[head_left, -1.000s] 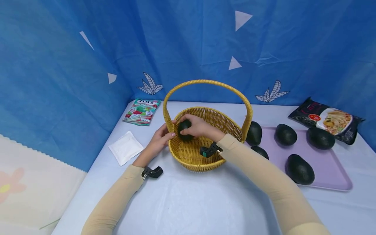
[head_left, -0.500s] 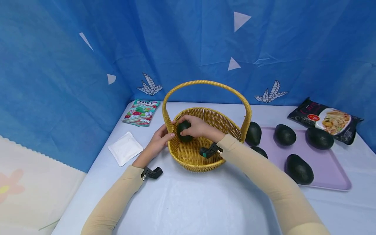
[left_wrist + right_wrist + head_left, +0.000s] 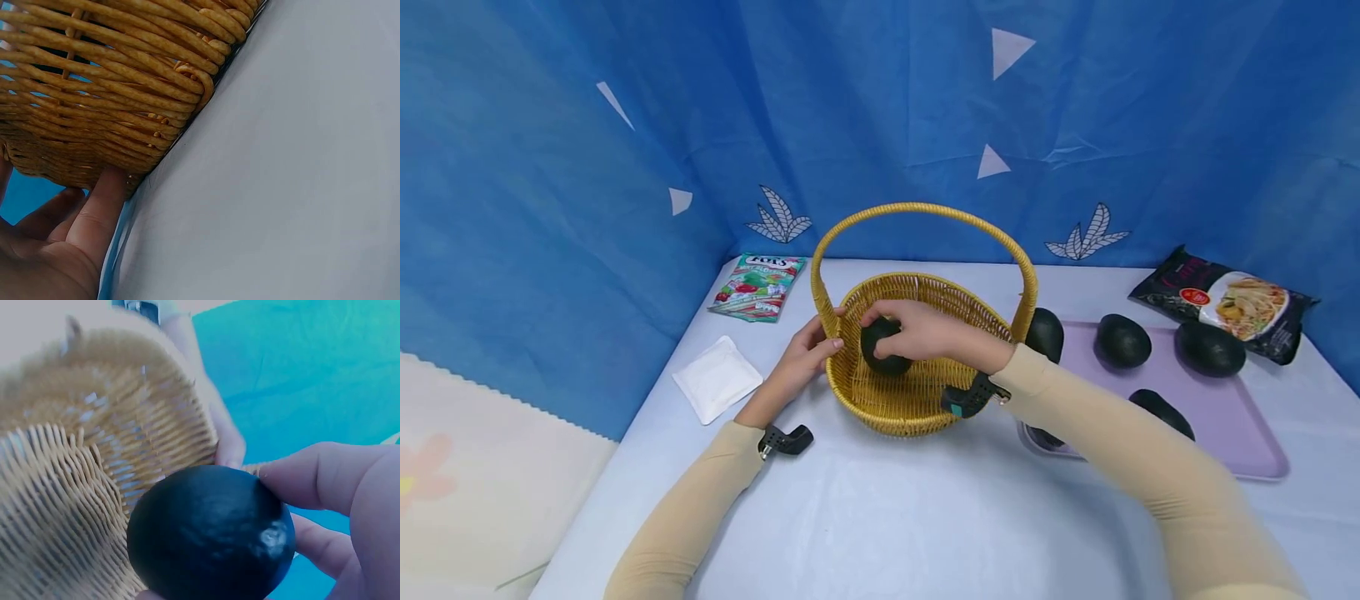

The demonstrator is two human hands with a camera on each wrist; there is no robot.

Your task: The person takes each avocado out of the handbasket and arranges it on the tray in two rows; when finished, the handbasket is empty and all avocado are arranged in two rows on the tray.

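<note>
A dark green avocado [image 3: 877, 340] is in my right hand [image 3: 925, 332], over the left part of a yellow wicker basket [image 3: 925, 400] with a tall arched handle. The thumb and fingers curl round the avocado, and its smooth, shiny skin [image 3: 212, 531] fills the lower middle of the right wrist view. My left hand [image 3: 802, 360] grips the basket's left rim at the foot of the handle, thumb towards me. In the left wrist view, fingers [image 3: 100, 212] press against the woven outer wall [image 3: 125, 81].
At the right lies a lilac tray [image 3: 1240, 425] with several more avocados [image 3: 1122, 341], partly behind my right sleeve. A black noodle packet [image 3: 1232, 304] lies beyond it. To the left are a green candy packet [image 3: 760, 287] and a white square packet [image 3: 718, 380].
My right hand has moved a little to the right and nearer me inside the basket, carrying the avocado off the left wall. My left hand keeps its grip on the rim.
</note>
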